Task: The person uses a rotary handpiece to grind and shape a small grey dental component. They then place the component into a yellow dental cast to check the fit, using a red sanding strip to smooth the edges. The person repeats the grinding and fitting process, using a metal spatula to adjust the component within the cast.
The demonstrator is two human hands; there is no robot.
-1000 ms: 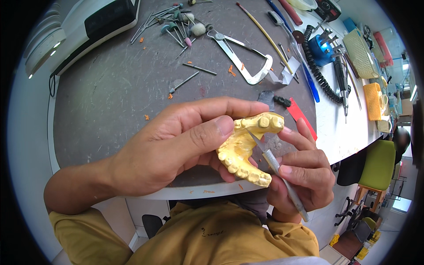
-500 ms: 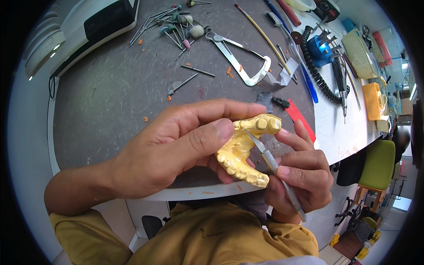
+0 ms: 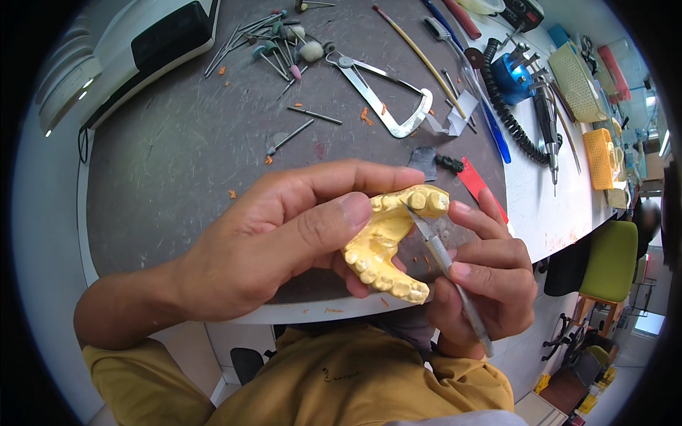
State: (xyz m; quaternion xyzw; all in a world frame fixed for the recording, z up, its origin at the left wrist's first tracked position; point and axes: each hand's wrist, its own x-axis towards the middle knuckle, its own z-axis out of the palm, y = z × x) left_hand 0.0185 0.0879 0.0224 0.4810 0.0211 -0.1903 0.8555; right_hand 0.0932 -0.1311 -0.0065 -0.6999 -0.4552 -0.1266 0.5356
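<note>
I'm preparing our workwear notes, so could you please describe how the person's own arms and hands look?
The left hand and right hand are ungloved, with no rings or watch showing. The mustard-yellow left sleeve leaves the left forearm bare; the right sleeve matches in colour.

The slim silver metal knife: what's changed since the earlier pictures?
The slim silver metal knife has shifted its tip rightward along the upper arm of the yellow horseshoe-shaped dental model, toward that arm's end. Nothing was picked up or released: the right hand still holds the knife, the left hand the model.
</note>
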